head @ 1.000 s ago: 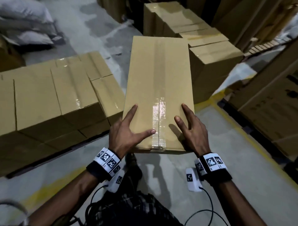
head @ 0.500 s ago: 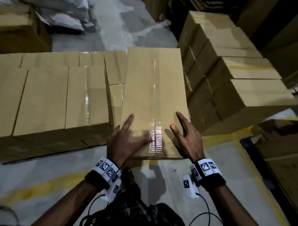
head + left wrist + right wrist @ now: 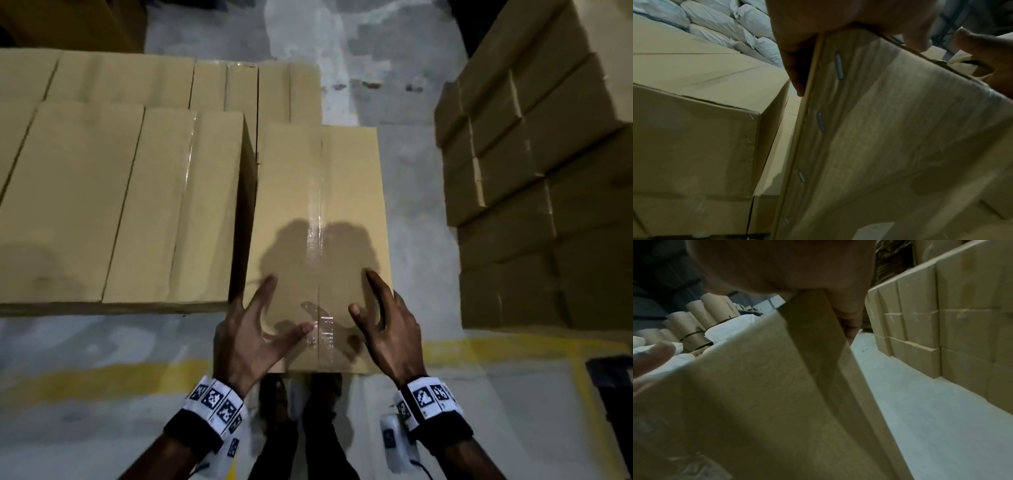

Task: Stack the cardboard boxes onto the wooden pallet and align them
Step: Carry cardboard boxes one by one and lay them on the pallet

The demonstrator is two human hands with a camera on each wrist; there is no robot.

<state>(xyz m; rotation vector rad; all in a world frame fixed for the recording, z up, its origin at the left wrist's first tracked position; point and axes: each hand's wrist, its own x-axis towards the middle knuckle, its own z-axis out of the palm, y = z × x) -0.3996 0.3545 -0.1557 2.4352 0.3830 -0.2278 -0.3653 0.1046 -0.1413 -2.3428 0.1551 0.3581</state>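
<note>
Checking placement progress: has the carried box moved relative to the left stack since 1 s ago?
Yes. The carried box has closed in on the left stack and now sits beside it.

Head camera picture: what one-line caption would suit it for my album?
Both hands, left hand and right hand, hold a taped cardboard box by its near corners beside a row of stacked boxes.

Dim overhead light, hand shadows, tape glare; wrist views blurred (perhaps motion)

The held box [image 3: 318, 219] is matt brown cardboard with glossy clear tape [image 3: 320, 240] along its top seam and metal staples [image 3: 839, 67] down one corner. Beside it, the stacked boxes [image 3: 120, 205] look equally matt; below, the concrete floor [image 3: 102, 342] looks rough.
</note>
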